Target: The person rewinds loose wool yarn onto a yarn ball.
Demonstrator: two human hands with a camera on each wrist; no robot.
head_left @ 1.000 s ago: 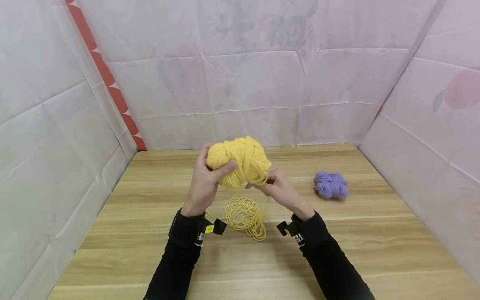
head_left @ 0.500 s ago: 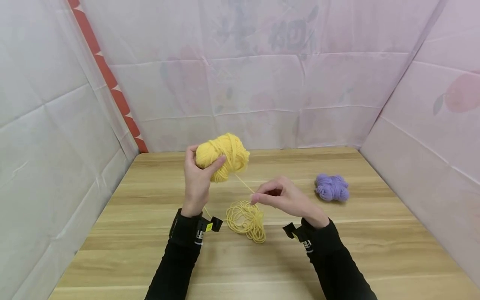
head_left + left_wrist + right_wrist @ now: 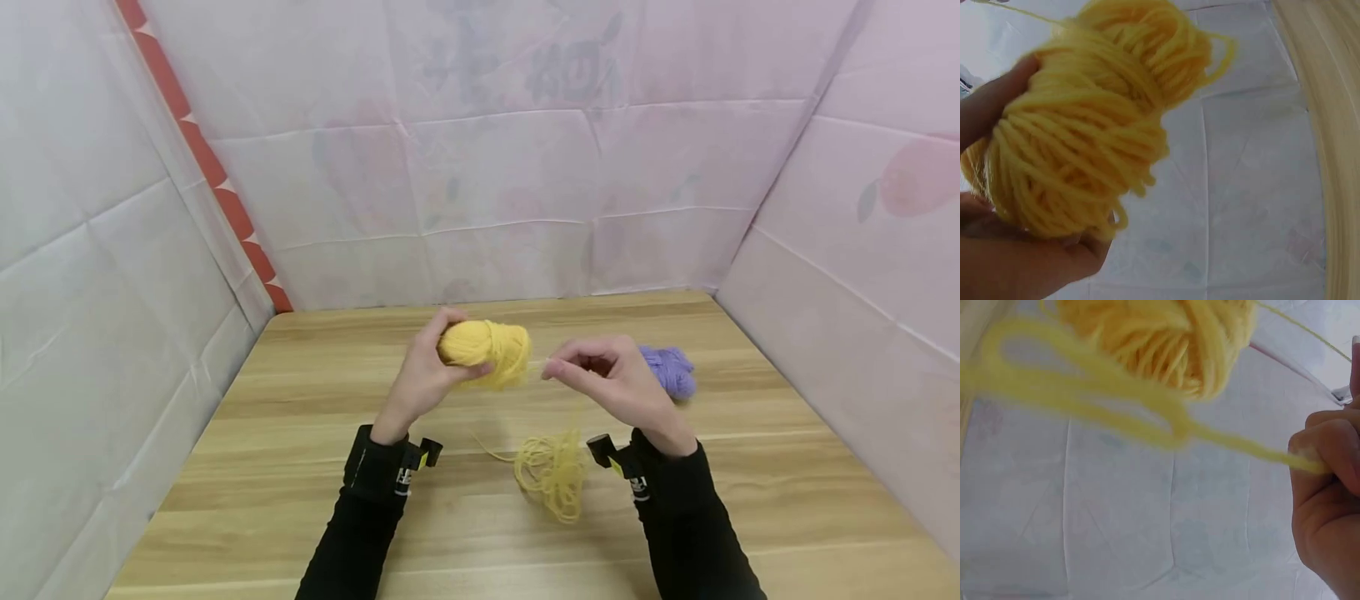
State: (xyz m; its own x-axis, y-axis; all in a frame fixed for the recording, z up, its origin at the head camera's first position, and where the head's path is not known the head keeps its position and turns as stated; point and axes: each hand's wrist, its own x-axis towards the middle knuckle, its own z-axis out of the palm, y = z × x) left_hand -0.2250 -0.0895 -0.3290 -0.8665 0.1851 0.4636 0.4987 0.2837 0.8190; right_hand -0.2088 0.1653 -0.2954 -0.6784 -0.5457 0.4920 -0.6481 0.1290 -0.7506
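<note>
My left hand (image 3: 423, 379) grips a ball of yellow yarn (image 3: 498, 354) above the table, thumb across its near side. To the right, my right hand (image 3: 622, 383) pinches a yellow strand (image 3: 1300, 328) that runs from the ball in the right wrist view. A second length of yarn (image 3: 1254, 449) comes out of its curled fingers and shows a blurred loop. Under the hands lies a tangled heap of loose yellow yarn (image 3: 551, 475), with a thin tail trailing left. Loose loops stick out of the ball (image 3: 1079, 125) in the left wrist view.
A purple skein of yarn (image 3: 675, 371) lies on the wooden table (image 3: 750, 492) at the right, partly hidden behind my right hand. Pale sheets (image 3: 495, 183) hang round the back and sides of the table.
The right hand has drawn away from the ball to the right, pulling out a strand. The ball first shifted left, then came back right and lower. The loose heap now appears further right.
</note>
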